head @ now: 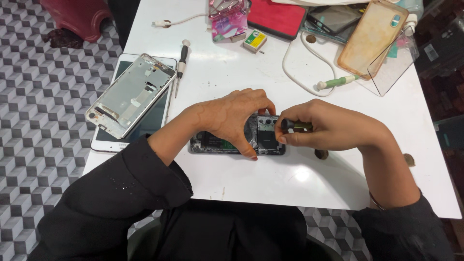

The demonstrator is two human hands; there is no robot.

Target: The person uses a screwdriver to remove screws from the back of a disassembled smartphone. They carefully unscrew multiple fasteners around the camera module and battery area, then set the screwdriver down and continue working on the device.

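Opened phone [237, 142] lies flat on white worktop [290, 179], near front edge, insides facing up. Left hand [237, 118] arches over it, fingertips pressing top and bottom edges, grip closed around phone body. Right hand [328, 128] pinches small dark-handled screwdriver [295, 125], grip tight on handle, tip pointing at phone's camera end (tip itself hidden behind fingers). Bare metal phone frame [129, 95] rests on white tablet [145, 121] at left. Second screwdriver [181, 65] lies beyond, well apart.

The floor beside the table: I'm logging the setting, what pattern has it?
Grey, white and black cube-like tiles, clearest in the head view.
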